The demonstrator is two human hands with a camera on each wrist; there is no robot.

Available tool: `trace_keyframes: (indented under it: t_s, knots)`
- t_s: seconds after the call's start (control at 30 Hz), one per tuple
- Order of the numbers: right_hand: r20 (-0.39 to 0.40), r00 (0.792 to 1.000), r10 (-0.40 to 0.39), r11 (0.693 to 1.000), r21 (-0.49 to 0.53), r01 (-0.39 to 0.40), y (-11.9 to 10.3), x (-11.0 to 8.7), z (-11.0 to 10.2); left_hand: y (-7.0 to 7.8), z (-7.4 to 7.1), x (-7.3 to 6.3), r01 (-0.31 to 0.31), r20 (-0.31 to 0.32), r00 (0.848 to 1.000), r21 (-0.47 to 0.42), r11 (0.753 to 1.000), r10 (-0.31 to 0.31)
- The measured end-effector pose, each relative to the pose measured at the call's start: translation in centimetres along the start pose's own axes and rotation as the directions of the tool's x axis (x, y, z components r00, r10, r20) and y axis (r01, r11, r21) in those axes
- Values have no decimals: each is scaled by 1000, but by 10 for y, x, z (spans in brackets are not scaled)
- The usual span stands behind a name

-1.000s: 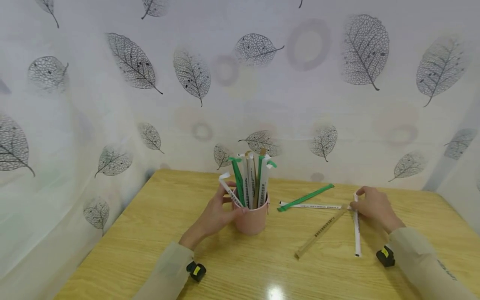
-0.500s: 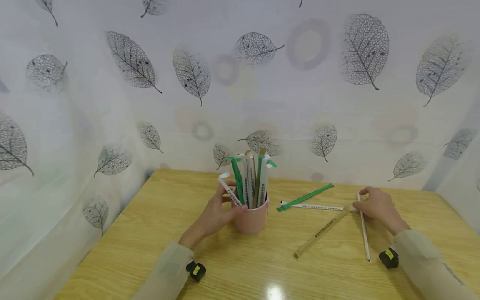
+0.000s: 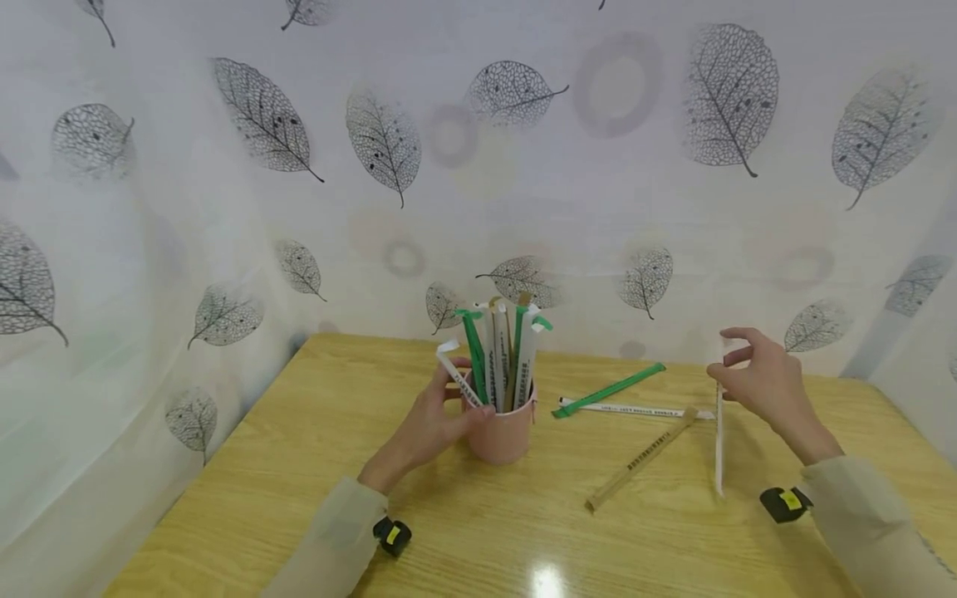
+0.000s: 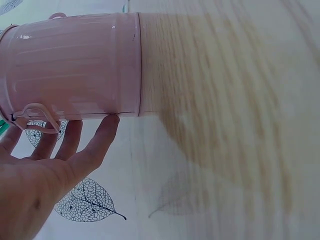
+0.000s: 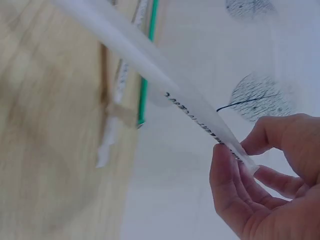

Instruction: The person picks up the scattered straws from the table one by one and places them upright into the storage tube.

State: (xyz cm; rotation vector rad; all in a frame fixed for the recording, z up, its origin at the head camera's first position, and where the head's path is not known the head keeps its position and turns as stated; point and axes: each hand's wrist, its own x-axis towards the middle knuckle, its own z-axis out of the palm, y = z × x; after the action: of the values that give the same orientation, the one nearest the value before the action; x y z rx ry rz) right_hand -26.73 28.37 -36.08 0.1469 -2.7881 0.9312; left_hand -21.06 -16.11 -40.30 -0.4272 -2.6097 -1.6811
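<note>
A small pink metal pail [image 3: 499, 436] stands upright on the table, full of paper-wrapped straws [image 3: 501, 357] in white, green and brown. My left hand [image 3: 422, 428] holds the pail from its left side, thumb near the front rim. In the left wrist view, the fingers [image 4: 100, 140] lie along the pail's wall beside its wire handle. My right hand [image 3: 766, 386] pinches a white wrapped straw [image 3: 719, 440] near its upper end. That straw hangs nearly vertical, and in the right wrist view it slants between thumb and fingertips.
Right of the pail lie a green wrapped straw [image 3: 611, 389], a white wrapped straw [image 3: 635, 410] crossing under it, and a brown wrapped straw [image 3: 639, 461]. The wooden table [image 3: 299, 465] meets a leaf-patterned curtain [image 3: 449, 208] at its back edge.
My right hand has risen from the table, lifting the white straw from lying flat to hanging nearly upright. The left hand and the pail stay in place.
</note>
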Motion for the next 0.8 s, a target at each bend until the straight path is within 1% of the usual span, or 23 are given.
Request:
trace_keyframes:
  t_s: [0.1, 0.17, 0.23, 0.33, 0.43, 0.5, 0.57, 0.63, 0.73, 0.8]
  knots:
    - [-73, 996, -45, 999, 10, 46, -15, -4, -4, 1, 0, 1, 2, 0, 1000, 0, 1000, -2]
    - [-127, 989, -81, 996, 30, 86, -26, -7, -6, 1, 0, 1, -3, -1, 1000, 4, 1000, 3]
    - [-183, 976, -114, 991, 50, 125, -37, -11, -6, 0, 1, 1, -8, -2, 1000, 6, 1000, 8]
    - [-270, 949, -161, 980, 72, 187, -53, -15, -4, 0, 1, 1, -1, 3, 1000, 5, 1000, 1]
    - [-361, 908, -212, 956, 115, 269, -70, -17, -1, 0, 0, 2, 17, 10, 1000, 1, 1000, -17]
    - [-409, 880, -243, 927, 170, 335, -81, -18, 1, 0, 0, 2, 21, 9, 1000, 2, 1000, -21]
    - [-448, 850, -277, 887, 222, 406, -93, -19, 4, -1, 0, 2, 17, 3, 1000, 4, 1000, -17]
    - [-470, 826, -310, 843, 267, 468, -103, -19, 6, -2, -1, 2, -3, 1, 1000, 8, 1000, 3]
    - [-495, 787, -368, 783, 291, 550, -115, -19, 11, -3, -1, 2, -36, 13, 999, 6, 999, 36]
    - [-511, 762, -398, 738, 315, 597, -124, -19, 13, -4, -1, 2, -47, 22, 999, 3, 999, 47]
